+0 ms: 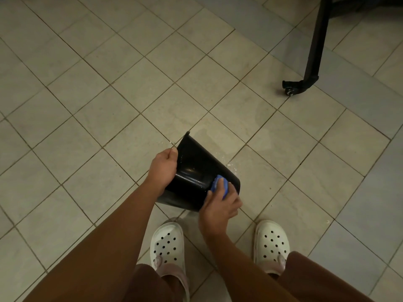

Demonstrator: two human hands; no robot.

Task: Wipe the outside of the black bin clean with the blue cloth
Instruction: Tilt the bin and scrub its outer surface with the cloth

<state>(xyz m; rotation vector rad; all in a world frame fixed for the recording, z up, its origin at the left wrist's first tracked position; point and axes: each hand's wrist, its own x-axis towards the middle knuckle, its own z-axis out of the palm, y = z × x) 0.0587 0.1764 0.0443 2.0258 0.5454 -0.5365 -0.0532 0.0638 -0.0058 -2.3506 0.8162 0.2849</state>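
Head view: the left hand grips the rim of the tilted black bin, held between both hands above the tiled floor. The right hand presses the bunched blue cloth against the bin's outer wall.

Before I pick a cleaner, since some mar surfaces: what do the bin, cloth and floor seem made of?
Black bin: probably smooth glossy plastic, since it shows sharp light glints.
Blue cloth: a soft, bunched fabric with a ribbed edge, possibly microfibre; the weave is too small to tell.
Floor: pale ceramic or stone-look tiles with dark grout lines and a dull sheen.
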